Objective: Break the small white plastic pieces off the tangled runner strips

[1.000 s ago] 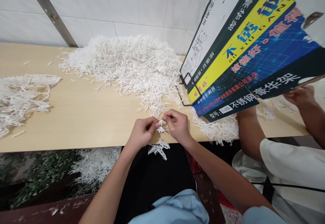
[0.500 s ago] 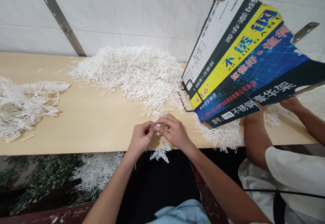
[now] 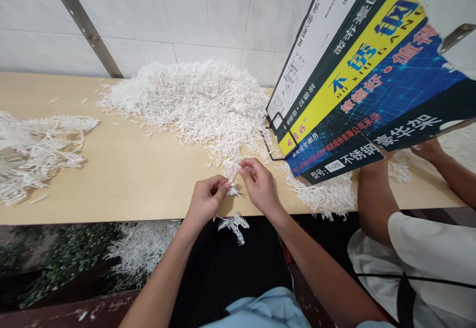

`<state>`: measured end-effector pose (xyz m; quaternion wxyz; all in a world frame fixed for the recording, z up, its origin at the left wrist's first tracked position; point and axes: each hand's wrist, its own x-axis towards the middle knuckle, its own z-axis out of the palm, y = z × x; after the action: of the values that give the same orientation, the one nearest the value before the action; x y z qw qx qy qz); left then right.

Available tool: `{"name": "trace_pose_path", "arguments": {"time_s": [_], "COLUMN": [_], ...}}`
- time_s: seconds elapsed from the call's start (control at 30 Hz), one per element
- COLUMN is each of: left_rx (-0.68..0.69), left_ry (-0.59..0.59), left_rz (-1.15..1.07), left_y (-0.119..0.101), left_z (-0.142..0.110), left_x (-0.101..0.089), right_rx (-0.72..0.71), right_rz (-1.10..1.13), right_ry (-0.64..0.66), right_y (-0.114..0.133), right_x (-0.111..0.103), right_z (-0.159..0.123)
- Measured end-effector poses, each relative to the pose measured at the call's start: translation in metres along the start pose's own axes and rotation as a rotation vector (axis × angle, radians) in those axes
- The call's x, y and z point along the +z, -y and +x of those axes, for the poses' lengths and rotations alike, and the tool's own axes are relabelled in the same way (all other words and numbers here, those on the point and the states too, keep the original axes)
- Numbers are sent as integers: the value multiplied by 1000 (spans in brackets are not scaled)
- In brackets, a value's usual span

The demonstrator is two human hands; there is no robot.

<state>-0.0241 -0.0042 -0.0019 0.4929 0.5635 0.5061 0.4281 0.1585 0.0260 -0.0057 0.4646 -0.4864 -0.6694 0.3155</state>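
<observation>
My left hand (image 3: 208,196) is closed in a pinch at the table's front edge, holding a small white plastic sprig (image 3: 233,188) whose spiky tips stick out past the thumb. My right hand (image 3: 258,187) is just to its right, a little apart from the sprig. Its thumb and forefinger come together beside the near tip of a heap of thin white plastic pieces (image 3: 201,100); whatever they hold is too small to make out. Below my hands, a loose white cluster (image 3: 234,225) lies at the edge over my dark-clothed lap.
A printed cardboard sheet (image 3: 357,85) leans in a black wire stand (image 3: 277,157) on the right. Beyond it show a co-worker's arms (image 3: 377,199). Branched white pieces (image 3: 40,154) lie at left on the wooden table (image 3: 122,179). Green foliage (image 3: 70,258) is below.
My right hand has parted from my left and moved slightly right and up toward the heap. The left hand keeps the sprig. The view has shifted slightly.
</observation>
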Motion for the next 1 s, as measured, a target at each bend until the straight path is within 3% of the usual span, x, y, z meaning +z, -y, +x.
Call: {"name": "trace_pose_path", "arguments": {"time_s": [0.2,0.47,0.67,0.83,1.0], "left_rx": [7,8,-43,-29,-29], "left_ry": [-49,65,16,-77,-80], "left_rz": [-28,29,-34,-68,-96], "left_y": [2,-3,-1,-1,1], "left_z": [4,7,2,4,5], "left_x": [2,5,2,2,3], "right_rx": [-117,4,173,-34,-153], "right_rz": [-49,-61,239,-15,-51], "right_ry": [145,130,-127,-34,158], "right_y": [19,12,-7,8,17], "right_x": [1,-1,-3,-2,-2], "right_z": [-6,-5,1,-2,-4]}}
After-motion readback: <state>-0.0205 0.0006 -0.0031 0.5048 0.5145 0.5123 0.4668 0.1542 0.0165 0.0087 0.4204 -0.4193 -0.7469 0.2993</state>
